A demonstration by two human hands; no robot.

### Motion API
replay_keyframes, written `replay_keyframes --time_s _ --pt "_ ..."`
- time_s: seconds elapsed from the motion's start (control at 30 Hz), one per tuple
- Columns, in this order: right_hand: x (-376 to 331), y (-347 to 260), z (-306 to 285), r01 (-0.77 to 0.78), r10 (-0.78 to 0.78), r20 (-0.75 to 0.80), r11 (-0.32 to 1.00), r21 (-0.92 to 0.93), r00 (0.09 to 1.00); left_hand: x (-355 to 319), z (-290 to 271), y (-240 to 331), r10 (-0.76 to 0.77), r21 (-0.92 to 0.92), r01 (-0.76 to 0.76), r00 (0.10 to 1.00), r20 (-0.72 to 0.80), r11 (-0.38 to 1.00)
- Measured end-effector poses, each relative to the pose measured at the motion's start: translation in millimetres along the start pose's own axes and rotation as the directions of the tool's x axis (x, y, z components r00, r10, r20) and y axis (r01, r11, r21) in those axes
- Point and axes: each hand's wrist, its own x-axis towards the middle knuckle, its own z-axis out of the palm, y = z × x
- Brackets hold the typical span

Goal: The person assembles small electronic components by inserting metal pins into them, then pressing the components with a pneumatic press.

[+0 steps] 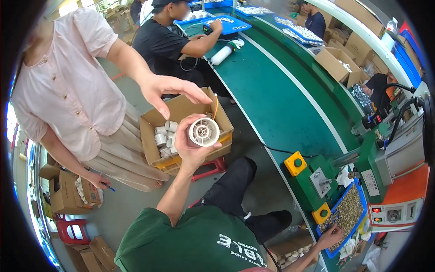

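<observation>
My left hand (189, 153) is raised with its fingers wrapped round a white round plastic housing (197, 141). Its open end faces up, showing ribs and a metallic centre; a thin yellow-and-red lead stands up beside it. Just above reaches another person's open hand (174, 90), which looks apart from the housing. At the right, my right hand (331, 237) rests over a blue tray (361, 192) full of small brass-coloured pieces (346, 213). Its fingers are curled together among the pieces, and whatever they pinch is too small to make out.
A cardboard box (152, 152) of white cylindrical parts stands behind my left hand. Beside the tray is a green press machine (367, 170) with two yellow button boxes (295, 163). The green workbench (272, 99) runs away from me. A person in pink (74, 77) stands close left.
</observation>
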Motion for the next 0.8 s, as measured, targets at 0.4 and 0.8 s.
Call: replay_keyframes --time_s 0.4,0.8 --pt "-1 6 5 -0.050 0.050 -0.023 0.999 0.022 0.998 10 28 9 0.220 -0.015 -0.220 0.961 0.170 0.975" --pt "-4 8 3 -0.009 0.016 -0.145 0.999 0.043 0.989 -3 75 0 -0.144 -0.142 0.196 0.939 0.313 0.970"
